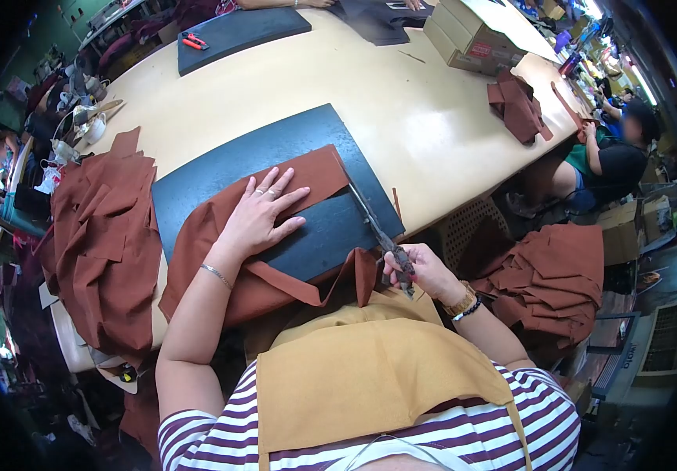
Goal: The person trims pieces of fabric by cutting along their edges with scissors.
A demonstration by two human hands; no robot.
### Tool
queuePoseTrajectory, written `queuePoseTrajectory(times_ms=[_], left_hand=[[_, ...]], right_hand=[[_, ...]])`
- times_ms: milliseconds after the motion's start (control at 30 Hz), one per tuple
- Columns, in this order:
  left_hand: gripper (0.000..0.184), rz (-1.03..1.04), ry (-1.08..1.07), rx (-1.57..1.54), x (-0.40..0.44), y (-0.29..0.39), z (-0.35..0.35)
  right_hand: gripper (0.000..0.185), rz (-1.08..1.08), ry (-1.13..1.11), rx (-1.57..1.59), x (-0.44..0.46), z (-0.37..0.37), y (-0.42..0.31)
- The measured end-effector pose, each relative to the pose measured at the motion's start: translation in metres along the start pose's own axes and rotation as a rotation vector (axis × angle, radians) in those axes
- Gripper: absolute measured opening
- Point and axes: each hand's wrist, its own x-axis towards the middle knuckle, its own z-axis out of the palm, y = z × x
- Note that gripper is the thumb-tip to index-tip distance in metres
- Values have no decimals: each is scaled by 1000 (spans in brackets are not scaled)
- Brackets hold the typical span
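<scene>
One rust-brown fabric panel [311, 174] lies across the dark mat [307, 129], its far end beside the blades of the scissors [386, 239] and its slack draping over the mat's near edge. The left hand [258, 210] rests palm-down on it, fingers spread wide, probably to keep the cloth flat and steady. The right hand [423, 271] grips the scissors by their wrapped-looking handles, elbow bent, blades pointing away from the body, likely bringing them in line with the cloth's end.
</scene>
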Motion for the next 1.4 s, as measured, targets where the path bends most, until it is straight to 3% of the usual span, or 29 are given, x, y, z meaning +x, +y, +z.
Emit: queuePoseTrajectory(times_ms=[1400], left_hand=[[63,84,-28,-65,-5,15,-1]], right_hand=[[29,-17,30,97,1,3,6]])
